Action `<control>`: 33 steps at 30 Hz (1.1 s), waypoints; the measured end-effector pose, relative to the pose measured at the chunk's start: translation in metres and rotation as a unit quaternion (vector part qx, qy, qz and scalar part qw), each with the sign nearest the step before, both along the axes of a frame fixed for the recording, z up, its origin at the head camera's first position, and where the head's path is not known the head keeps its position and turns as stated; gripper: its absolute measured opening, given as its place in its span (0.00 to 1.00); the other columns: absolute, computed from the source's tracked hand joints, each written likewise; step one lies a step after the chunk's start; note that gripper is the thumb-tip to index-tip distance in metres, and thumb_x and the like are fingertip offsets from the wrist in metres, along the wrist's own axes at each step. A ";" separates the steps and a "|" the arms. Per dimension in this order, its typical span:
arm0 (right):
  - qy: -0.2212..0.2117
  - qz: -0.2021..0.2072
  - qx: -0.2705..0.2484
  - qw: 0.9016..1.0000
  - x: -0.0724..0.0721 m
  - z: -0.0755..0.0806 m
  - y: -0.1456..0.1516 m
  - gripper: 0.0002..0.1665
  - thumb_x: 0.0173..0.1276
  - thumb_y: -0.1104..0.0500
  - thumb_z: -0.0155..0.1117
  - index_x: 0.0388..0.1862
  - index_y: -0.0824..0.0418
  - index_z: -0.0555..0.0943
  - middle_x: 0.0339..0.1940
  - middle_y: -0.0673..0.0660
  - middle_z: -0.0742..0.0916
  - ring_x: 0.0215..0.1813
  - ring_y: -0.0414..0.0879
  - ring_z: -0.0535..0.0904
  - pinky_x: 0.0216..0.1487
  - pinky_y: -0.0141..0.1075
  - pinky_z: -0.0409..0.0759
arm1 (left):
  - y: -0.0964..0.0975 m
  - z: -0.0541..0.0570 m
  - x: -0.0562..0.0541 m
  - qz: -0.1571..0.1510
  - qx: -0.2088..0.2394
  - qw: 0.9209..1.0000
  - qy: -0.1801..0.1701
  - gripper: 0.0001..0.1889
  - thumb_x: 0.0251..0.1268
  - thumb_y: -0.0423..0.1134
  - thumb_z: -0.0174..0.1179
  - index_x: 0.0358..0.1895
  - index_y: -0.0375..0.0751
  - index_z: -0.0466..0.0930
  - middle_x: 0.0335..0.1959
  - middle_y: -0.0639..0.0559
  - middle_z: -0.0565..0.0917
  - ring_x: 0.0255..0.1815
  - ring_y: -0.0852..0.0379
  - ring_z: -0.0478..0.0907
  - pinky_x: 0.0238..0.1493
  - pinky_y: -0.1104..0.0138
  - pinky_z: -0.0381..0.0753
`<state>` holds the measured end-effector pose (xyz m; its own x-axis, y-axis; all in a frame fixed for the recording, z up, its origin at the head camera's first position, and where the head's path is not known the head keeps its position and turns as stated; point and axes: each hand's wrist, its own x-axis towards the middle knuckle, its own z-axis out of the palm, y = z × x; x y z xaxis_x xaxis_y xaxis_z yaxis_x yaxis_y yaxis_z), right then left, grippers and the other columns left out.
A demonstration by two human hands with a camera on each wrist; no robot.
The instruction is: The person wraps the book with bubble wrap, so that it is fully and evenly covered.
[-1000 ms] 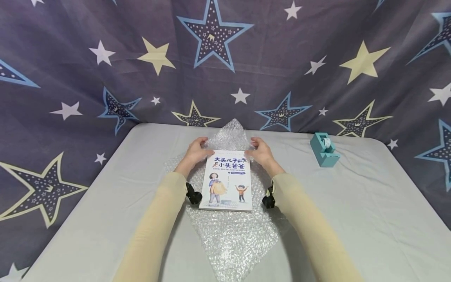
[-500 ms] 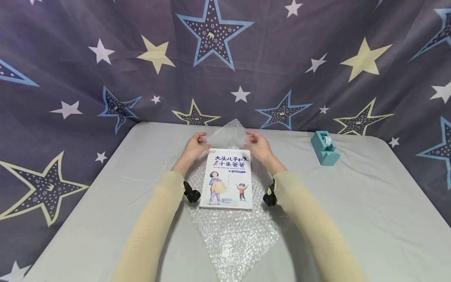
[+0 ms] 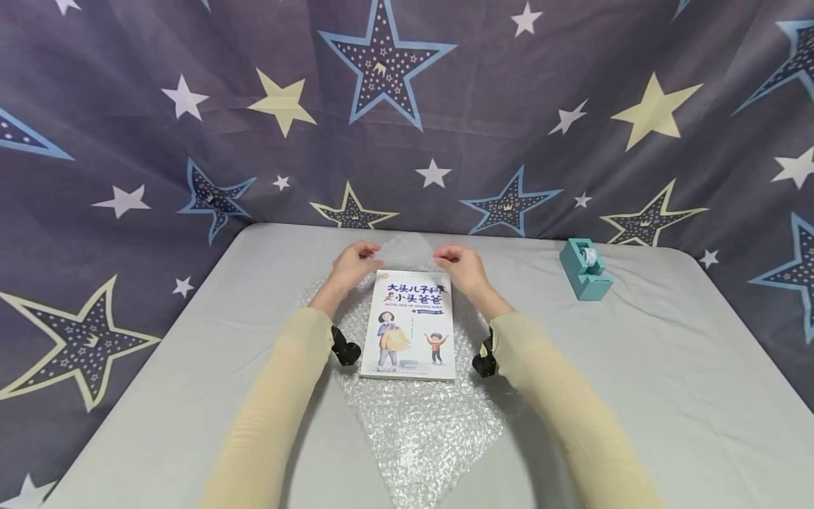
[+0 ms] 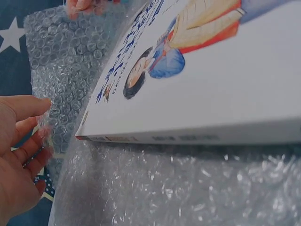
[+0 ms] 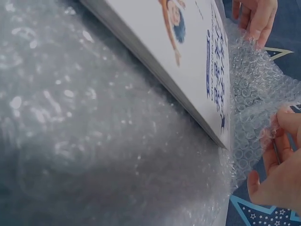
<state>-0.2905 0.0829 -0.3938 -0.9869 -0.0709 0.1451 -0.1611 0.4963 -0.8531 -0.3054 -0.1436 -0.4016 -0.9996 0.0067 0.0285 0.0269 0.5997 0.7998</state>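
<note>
A white illustrated book [image 3: 412, 332] lies face up on a sheet of bubble wrap [image 3: 420, 431], with its title end pointing away from me. Beyond that end, the far corner of the wrap is lifted. My left hand [image 3: 352, 267] holds the wrap's left edge; in the left wrist view the thumb [image 4: 35, 106] is in front of the sheet and the fingers behind it. On the other side my right hand [image 3: 466, 270] pinches the wrap between thumb and forefinger, as the right wrist view shows. Neither hand is on the book.
A teal tape dispenser [image 3: 586, 270] with a roll of tape stands at the back right of the table [image 3: 661, 396]. A grey cloth covers the tabletop. Behind it hangs a dark curtain [image 3: 483, 148] with stars.
Both hands have left the book's far corners. The right hand has moved inward along the wrap, and the wrap's raised far tip has come down toward the book.
</note>
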 end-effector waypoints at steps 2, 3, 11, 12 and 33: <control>-0.005 0.005 0.005 1.000 0.002 0.001 -0.001 0.09 0.63 0.62 0.59 0.39 0.65 0.82 0.38 0.60 0.84 0.41 0.49 0.78 0.44 0.36 0.75 | 0.001 0.001 0.001 -0.002 -0.001 1.000 0.000 0.19 0.55 0.38 0.60 0.52 0.41 0.75 0.49 0.45 0.77 0.54 0.49 0.70 0.62 0.55 0.58; -0.007 0.007 0.008 1.000 0.003 0.001 -0.001 0.09 0.64 0.62 0.59 0.39 0.64 0.82 0.38 0.60 0.84 0.41 0.49 0.78 0.43 0.36 0.74 | 0.001 0.001 0.001 -0.004 0.000 1.000 0.000 0.19 0.55 0.38 0.60 0.52 0.40 0.74 0.50 0.44 0.77 0.55 0.49 0.70 0.61 0.55 0.59; -0.001 0.036 0.031 0.999 0.007 -0.002 0.002 0.08 0.63 0.64 0.58 0.39 0.65 0.82 0.39 0.60 0.85 0.39 0.48 0.78 0.41 0.35 0.75 | 0.004 0.003 0.003 -0.009 0.003 1.000 0.007 0.19 0.56 0.38 0.60 0.52 0.41 0.74 0.51 0.45 0.76 0.56 0.49 0.69 0.62 0.57 0.60; 0.001 0.043 0.035 0.998 0.007 -0.002 0.002 0.08 0.63 0.64 0.58 0.38 0.65 0.82 0.39 0.60 0.85 0.38 0.48 0.78 0.41 0.35 0.75 | 0.004 0.003 0.003 -0.008 0.001 1.000 0.007 0.19 0.56 0.38 0.60 0.52 0.41 0.74 0.52 0.45 0.76 0.56 0.50 0.69 0.62 0.57 0.60; -0.006 0.128 0.116 0.985 0.013 -0.010 0.017 0.07 0.63 0.64 0.58 0.37 0.61 0.82 0.39 0.56 0.85 0.42 0.48 0.78 0.42 0.36 0.77 | -0.007 -0.006 0.023 -0.086 -0.079 0.993 0.035 0.03 0.58 0.38 0.59 0.33 0.44 0.78 0.42 0.50 0.80 0.50 0.50 0.74 0.59 0.53 0.64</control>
